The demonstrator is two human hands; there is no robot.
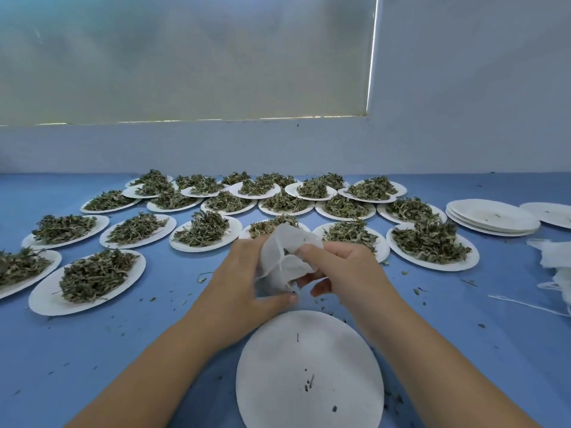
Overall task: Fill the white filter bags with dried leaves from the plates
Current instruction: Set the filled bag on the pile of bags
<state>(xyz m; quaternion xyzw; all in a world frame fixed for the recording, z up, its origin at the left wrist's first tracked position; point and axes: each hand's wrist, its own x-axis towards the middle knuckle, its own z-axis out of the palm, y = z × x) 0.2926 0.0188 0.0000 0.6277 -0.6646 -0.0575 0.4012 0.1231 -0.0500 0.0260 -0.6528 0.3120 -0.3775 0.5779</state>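
A white filter bag with dark dried leaves showing through its mouth is held above the blue table. My left hand grips its left side and underside. My right hand pinches its upper right edge with thumb and fingers. Just in front of my hands lies a white paper plate that carries only a few leaf crumbs. Several plates heaped with dried leaves fill the table behind and to the left.
A stack of bare white plates sits at the right, with one more plate beyond it. Loose white filter bags with strings lie at the right edge. Leaf crumbs dot the blue table. A wall rises behind.
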